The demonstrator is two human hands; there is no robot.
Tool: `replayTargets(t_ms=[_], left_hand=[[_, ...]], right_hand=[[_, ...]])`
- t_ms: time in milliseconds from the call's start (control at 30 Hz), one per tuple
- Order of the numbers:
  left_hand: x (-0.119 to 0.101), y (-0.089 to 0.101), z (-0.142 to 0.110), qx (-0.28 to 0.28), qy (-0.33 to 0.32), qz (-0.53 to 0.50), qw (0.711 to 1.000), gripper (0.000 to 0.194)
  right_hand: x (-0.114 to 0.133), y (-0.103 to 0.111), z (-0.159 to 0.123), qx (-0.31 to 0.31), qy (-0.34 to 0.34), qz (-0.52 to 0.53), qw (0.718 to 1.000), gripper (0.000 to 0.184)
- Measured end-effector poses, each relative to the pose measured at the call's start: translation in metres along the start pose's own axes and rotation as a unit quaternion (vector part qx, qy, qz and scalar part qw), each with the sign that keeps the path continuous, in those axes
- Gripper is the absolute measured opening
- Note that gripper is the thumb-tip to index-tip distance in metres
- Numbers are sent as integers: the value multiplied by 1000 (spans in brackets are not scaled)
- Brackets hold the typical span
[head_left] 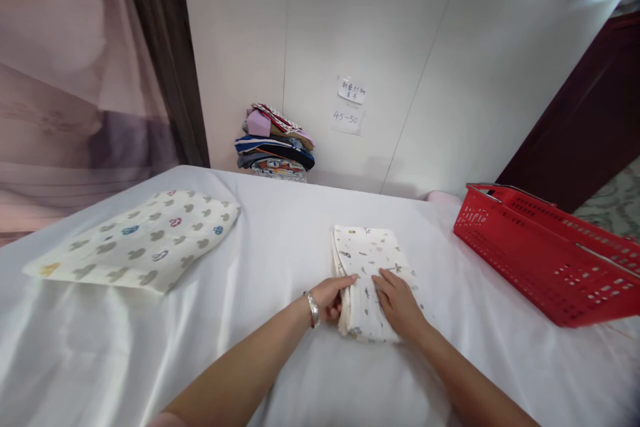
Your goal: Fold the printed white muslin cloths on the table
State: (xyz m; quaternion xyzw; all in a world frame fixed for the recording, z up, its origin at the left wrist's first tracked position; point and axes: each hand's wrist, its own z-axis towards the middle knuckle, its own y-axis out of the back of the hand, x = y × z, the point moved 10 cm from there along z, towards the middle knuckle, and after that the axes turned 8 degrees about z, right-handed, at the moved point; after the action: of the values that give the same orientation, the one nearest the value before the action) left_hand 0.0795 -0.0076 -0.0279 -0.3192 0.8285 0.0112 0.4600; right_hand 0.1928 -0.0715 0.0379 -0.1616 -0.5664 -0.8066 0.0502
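Note:
A white cloth point(367, 253) with small grey prints lies folded into a layered rectangle on the white-covered table. My left hand point(334, 297), with a silver bracelet at its wrist, pinches the cloth's left folded edge, thumb on top and fingers curled at the side. On the cloth's right half my right hand point(400, 300) rests flat, its fingers stretched out over the top layer. Farther left lies a second cloth point(150, 233), cream with grey, red and blue mushroom-like prints, spread flat and apart from both hands.
A red plastic basket point(545, 253) with metal handles stands at the right. Behind the table's far edge, a stack of folded fabrics point(275, 143) rises against the white wall. Paper notes point(347, 119) hang on that wall. A pink curtain point(75, 80) borders the left side.

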Motion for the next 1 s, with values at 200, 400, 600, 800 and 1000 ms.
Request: replayTargets(t_ms=[200,400,600,800,1000], left_hand=[[-25,29,-5,-140,-105,88,981,39],[-37,38,-12,-206,-161,117,958,37],[-37,32,-12,-174,-176,20,969,34],[-45,28,-19,-161,-211,-49,963,33],[-49,32,-25,-183,-217,-59,957,37]], right_hand=[[2,2,0,11,-10,3,1000,37],[11,4,4,34,-44,89,994,37],[69,9,18,55,-12,229,972,43],[84,19,28,61,-50,264,961,52],[95,28,38,130,-45,252,958,33]])
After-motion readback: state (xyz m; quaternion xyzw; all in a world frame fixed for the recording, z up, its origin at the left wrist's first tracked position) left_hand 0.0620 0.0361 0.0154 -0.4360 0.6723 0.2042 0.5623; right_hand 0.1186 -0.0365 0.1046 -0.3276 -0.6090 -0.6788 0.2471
